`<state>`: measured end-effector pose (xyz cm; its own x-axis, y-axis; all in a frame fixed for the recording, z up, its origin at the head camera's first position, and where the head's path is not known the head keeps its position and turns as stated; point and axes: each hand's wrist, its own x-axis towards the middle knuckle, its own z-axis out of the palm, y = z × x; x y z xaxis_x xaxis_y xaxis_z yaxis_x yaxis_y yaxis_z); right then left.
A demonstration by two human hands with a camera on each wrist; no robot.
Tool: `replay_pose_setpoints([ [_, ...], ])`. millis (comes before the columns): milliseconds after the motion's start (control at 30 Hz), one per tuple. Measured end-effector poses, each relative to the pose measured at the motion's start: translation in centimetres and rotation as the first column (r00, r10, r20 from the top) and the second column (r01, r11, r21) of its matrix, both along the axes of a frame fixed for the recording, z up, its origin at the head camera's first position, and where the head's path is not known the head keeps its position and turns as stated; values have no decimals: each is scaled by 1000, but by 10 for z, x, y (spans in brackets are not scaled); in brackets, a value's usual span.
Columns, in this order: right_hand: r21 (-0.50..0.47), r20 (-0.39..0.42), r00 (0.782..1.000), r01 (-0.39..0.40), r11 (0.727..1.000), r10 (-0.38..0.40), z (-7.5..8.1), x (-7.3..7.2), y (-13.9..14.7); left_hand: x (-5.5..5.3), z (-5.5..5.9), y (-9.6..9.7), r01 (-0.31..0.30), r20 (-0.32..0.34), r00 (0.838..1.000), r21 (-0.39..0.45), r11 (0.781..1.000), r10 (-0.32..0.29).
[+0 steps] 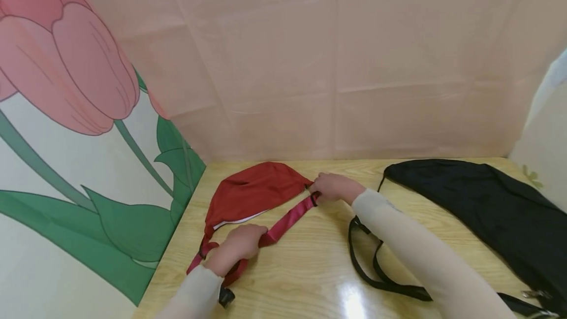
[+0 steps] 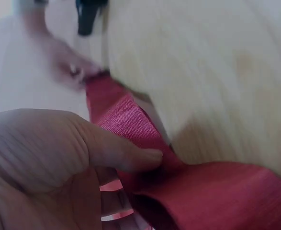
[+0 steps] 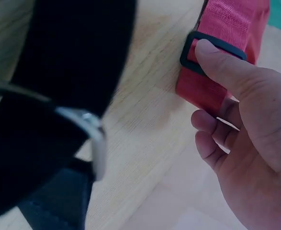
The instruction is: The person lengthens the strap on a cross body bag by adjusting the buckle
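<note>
Both arms are covered by long, close-fitting sleeves of a pale cream or off-white fabric, plain, with no print, stripe or logo to be seen. The left sleeve (image 1: pixel 195 295) ends at the wrist in a soft, unbanded edge, and the right sleeve (image 1: pixel 412 245) runs the length of the forearm with faint creases near the elbow. The left hand (image 1: pixel 235 249) and right hand (image 1: pixel 332 187) are bare: no gloves, rings, watch or bracelet show in the head view or in either wrist view. The fingernails are short and unpainted.
</note>
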<state>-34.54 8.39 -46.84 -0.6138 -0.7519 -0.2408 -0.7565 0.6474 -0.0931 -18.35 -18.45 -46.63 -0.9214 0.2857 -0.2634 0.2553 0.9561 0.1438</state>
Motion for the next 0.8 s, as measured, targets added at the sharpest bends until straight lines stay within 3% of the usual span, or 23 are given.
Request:
replay_pose_setpoints([
  [233, -93, 23, 997, -72, 993, 75, 5, 16, 10, -24, -7, -31, -68, -8, 998, 50, 996, 68],
  [400, -129, 34, 998, -45, 991, 50, 11, 33, 14, -37, -8, -39, -42, -10, 999, 105, 994, 43],
  [533, -104, -73, 996, -64, 993, 57, 14, 47, 17, -46, -9, -39, 0, -46, 999, 128, 992, 5],
  [633, -138, -194, 975, -135, 981, 107, 14, 57, 20, -49, -7, -39, 9, -57, 998, 137, 990, -1],
  [733, -209, -273, 954, -187, 960, 127, 16, 66, 23, -50, -2, -37, -17, -40, 999, 117, 993, 22],
  [800, -262, -273, 956, -182, 948, 109, 18, 71, 24, -48, 3, -34, -44, -32, 998, 86, 995, 47],
])
